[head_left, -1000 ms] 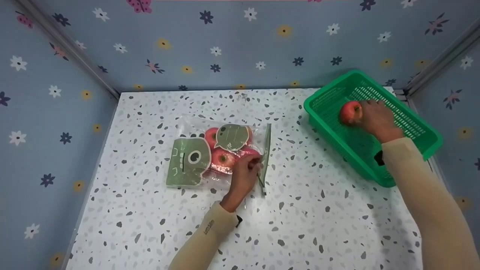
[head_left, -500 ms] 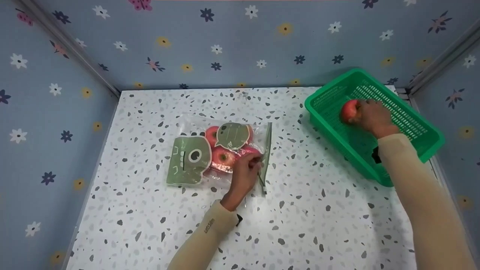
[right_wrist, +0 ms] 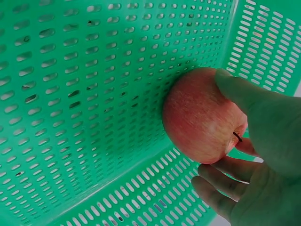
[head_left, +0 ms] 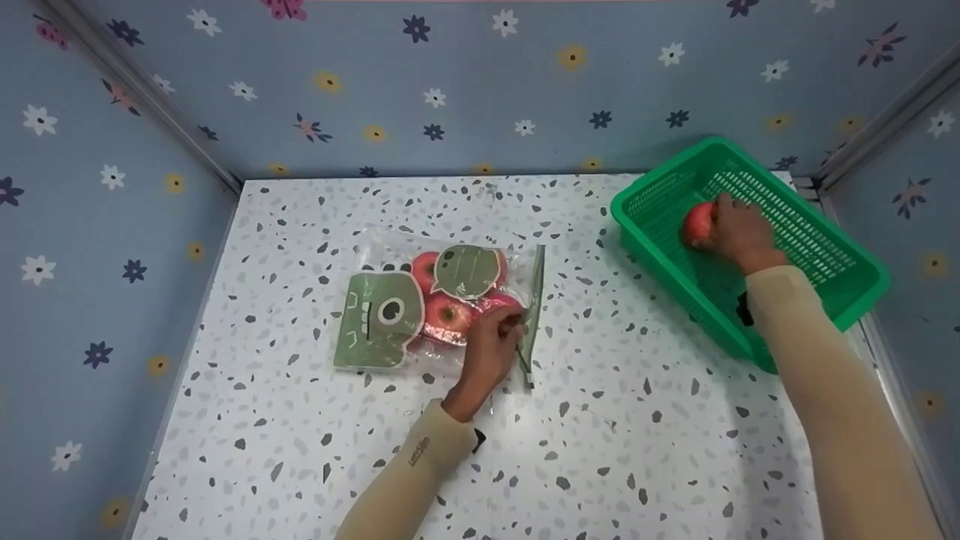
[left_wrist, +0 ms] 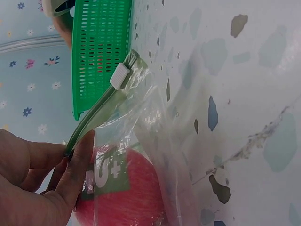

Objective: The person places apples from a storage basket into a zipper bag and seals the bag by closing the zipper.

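Walls (head_left: 480, 90), blue-grey and floral, stand behind and on both sides of a speckled white table (head_left: 600, 465); at its far right corner a green perforated basket (head_left: 660, 274) sits at a slant; well to the left of that, a clear, cartoon-printed zip bag (head_left: 465, 274) lies with several red apples (head_left: 448, 315) inside; the left hand (head_left: 491, 349) — thumb against fingers, a narrow grip — pinches the bag's green edge strip (left_wrist: 94, 110); the right hand (head_left: 742, 232), reaching into the basket, holds a single apple (head_left: 698, 223) between thumb and fingers — whether it touches the basket I cannot tell; a white slider (left_wrist: 120, 76) sits near one end of the strip; the held apple's dark stem (right_wrist: 238, 137) faces the palm.
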A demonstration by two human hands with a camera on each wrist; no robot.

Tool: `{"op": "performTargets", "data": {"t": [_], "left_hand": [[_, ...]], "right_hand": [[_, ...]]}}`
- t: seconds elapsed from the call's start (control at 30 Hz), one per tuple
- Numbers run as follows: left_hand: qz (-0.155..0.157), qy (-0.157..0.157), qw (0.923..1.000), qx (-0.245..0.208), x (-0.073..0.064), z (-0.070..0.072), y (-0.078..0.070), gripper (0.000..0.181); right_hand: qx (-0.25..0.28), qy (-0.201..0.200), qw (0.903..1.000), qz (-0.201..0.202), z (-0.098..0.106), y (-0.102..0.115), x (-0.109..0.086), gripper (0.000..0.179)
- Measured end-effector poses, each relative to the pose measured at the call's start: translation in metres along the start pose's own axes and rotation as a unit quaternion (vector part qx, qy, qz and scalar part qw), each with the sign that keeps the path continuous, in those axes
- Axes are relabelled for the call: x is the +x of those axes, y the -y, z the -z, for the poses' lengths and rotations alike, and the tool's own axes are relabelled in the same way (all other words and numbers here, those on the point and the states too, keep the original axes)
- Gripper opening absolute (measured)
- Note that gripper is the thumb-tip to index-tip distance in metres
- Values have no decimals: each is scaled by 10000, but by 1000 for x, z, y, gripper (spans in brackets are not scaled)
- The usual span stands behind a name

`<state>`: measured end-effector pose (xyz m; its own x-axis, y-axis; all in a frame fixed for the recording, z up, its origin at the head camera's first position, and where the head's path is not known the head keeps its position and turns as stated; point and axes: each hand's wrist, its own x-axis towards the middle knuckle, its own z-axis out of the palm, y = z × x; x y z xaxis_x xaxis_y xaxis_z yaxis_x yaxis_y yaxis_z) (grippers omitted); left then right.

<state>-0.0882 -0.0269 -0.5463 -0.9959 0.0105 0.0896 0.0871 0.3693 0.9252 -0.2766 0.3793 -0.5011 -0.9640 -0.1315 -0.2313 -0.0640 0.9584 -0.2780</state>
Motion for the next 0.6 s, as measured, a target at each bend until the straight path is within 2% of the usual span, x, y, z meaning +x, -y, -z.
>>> {"op": "performTargets", "data": {"t": [0.13,0.33,0.6], "left_hand": [[15,7,10000,-18,-1,0,-1,22],[-77,-44,9999,-76,1,-2,1,21],[-142,-50,9998,-94,1,-1,2,21]], "right_hand": [[-83,31,10000,-19,0,-1,1,71],[157,115,9997,-130,0,-4,1,71],[-77,-99,9999,66,5,-3,-7,71]]}}
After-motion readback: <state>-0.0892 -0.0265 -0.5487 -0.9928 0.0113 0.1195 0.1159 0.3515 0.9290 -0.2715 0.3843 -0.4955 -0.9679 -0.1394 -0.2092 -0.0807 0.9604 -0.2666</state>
